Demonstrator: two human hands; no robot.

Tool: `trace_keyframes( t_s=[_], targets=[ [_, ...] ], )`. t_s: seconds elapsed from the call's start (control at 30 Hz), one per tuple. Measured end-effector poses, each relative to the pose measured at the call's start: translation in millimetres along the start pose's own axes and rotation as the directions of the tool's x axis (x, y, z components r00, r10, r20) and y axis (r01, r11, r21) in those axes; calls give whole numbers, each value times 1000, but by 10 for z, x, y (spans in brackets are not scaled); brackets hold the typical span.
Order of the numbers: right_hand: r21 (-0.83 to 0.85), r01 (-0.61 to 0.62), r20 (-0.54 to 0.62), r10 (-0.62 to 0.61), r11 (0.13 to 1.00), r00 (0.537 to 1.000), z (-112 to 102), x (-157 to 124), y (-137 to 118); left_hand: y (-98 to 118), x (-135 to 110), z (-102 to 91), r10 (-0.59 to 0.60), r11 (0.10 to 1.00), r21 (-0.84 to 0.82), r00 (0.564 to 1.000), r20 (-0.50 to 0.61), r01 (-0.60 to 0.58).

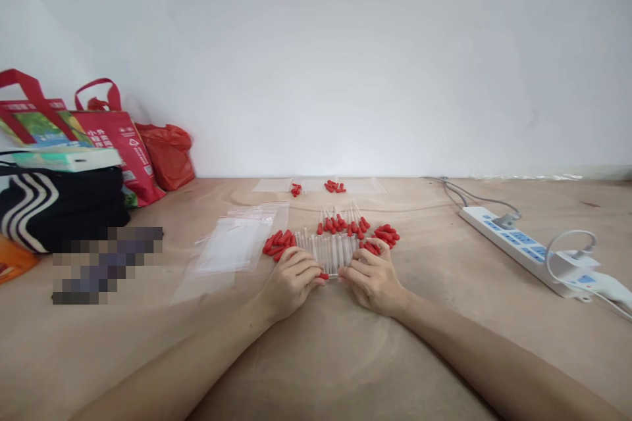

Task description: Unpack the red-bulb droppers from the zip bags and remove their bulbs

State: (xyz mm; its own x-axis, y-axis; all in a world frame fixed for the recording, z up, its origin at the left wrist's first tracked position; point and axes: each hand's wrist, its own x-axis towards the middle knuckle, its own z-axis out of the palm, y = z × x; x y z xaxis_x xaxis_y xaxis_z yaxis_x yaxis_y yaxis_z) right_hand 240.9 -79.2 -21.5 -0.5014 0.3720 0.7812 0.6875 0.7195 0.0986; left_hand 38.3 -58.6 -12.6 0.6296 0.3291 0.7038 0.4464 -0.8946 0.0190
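My left hand (291, 281) and my right hand (374, 279) rest close together on the wooden table (320, 355), fingers curled toward each other. Between their fingertips sits a small red rubber cap (323, 275), pinched by my left fingers, beside the near end of a clear glass tube. A row of clear glass dropper tubes (332, 251) lies just beyond my fingers. Loose red caps (277, 243) lie in a heap to the left, and more red caps (386, 235) to the right. Several assembled droppers (343, 222) with red bulbs lie behind the tubes.
Clear plastic zip bags (232, 247) lie left of the tubes. More bags with a few red caps (336, 186) sit near the wall. A white power strip (526, 247) with cables runs along the right. Red shopping bags (113, 135) and a black striped bag (59, 207) stand at left.
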Motion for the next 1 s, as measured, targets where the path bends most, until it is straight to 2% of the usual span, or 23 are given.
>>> trace_keyframes(
  t_s=[0.23,0.57,0.87,1.0],
  targets=[
    [7,22,-3,-22,1000,1000,-37,-4,0,27,-17,-90,40,999,17,999,7,-40],
    [27,27,-20,-27,999,999,-85,12,-17,30,-14,-109,71,997,-15,996,53,-70],
    [26,2,7,-3,1000,1000,-97,-15,-27,53,-2,-134,42,999,-35,995,95,-38],
    [40,-37,-21,38,999,999,-114,-56,21,21,-40,-160,27,999,-21,999,42,-26]
  ],
)
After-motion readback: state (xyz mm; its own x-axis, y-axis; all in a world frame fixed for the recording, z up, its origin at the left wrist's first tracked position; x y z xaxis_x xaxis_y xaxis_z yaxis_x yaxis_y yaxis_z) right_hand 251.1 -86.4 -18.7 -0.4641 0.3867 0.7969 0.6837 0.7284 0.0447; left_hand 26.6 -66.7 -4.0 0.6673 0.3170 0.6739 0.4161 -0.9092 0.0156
